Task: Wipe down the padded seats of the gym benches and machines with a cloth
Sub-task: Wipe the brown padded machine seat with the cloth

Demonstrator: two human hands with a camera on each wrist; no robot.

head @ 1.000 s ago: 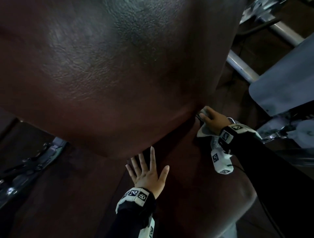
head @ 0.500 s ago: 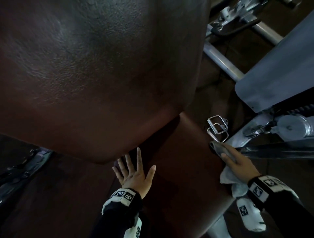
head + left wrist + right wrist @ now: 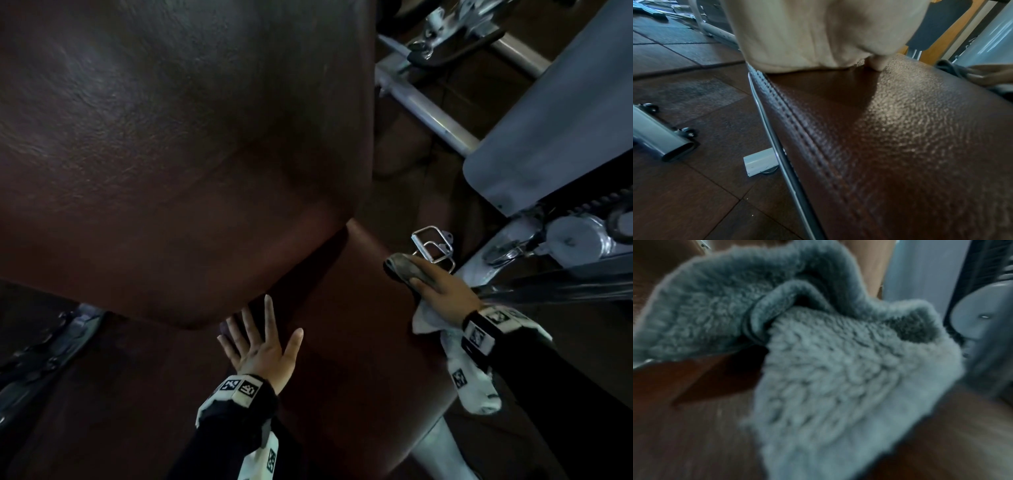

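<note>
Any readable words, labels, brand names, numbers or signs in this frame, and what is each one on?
None can be read.
Black-and-white square marker patterns on the left wrist band: coded patterns, not text.
The same kind of markers on the right wrist band: no letters or numbers.
Brown padded seat, grey cloth, metal frame: no print or badge visible.

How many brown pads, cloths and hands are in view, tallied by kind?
Brown pads: 2, the backrest and the seat
Cloths: 1, the grey cloth
Hands: 2, the left hand and the right hand
Total: 5
</note>
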